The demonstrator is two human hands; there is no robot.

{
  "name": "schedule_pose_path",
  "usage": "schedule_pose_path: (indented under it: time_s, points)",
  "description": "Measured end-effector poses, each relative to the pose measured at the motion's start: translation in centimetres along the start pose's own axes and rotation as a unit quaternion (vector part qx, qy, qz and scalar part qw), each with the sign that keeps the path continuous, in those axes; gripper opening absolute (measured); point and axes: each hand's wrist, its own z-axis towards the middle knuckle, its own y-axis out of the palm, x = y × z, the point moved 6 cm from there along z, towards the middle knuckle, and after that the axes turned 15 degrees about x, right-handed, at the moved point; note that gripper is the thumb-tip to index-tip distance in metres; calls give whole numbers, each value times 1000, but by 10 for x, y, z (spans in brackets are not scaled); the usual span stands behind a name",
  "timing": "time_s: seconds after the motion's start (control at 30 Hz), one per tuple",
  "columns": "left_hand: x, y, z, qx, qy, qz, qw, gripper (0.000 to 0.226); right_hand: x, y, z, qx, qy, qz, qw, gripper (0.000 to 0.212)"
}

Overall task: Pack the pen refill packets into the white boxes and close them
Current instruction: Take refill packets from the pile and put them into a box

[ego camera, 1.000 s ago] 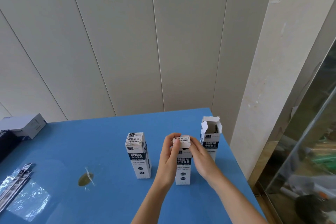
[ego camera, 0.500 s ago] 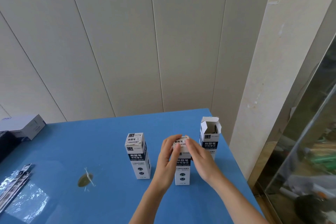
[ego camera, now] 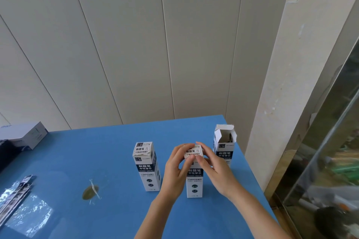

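The left hand (ego camera: pixel 174 169) and right hand (ego camera: pixel 215 170) pinch the top of the middle white box (ego camera: pixel 194 180), upright on the desk (ego camera: pixel 97 151), likely tucking its lid shut, while an open box (ego camera: pixel 224 141) stands at its 1 o'clock.

The closed box (ego camera: pixel 147 167) left and open box (ego camera: pixel 224 145) right flank the middle box (ego camera: pixel 194 182), gaps between.

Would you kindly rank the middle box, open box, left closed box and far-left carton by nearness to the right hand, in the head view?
1. Middle box: pinched by the right hand.
2. Open box: just behind, rightward.
3. Left closed box: past the left hand.
4. Carton: farthest, far left.
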Motion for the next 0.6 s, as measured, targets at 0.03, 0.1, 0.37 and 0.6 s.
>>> schedule_pose_path:
  time_s: [0.03, 0.1, 0.37, 0.6]
  points:
    - [2, 0, 1, 3, 5, -2, 1000, 27, -1, 0, 1, 3, -5, -2, 1000, 50]
    - [2, 1, 2, 11, 9, -8, 1000, 25, -4, -1, 1, 9, -16, -6, 1000, 49]
    - [-2, 1, 6, 38, 15, -6, 999, 22, -9, -1, 3, 24, -21, -23, 999, 42]
    - [0, 3, 10, 48, 11, 10, 999, 21, -19, -4, 2, 36, -24, -30, 999, 31]
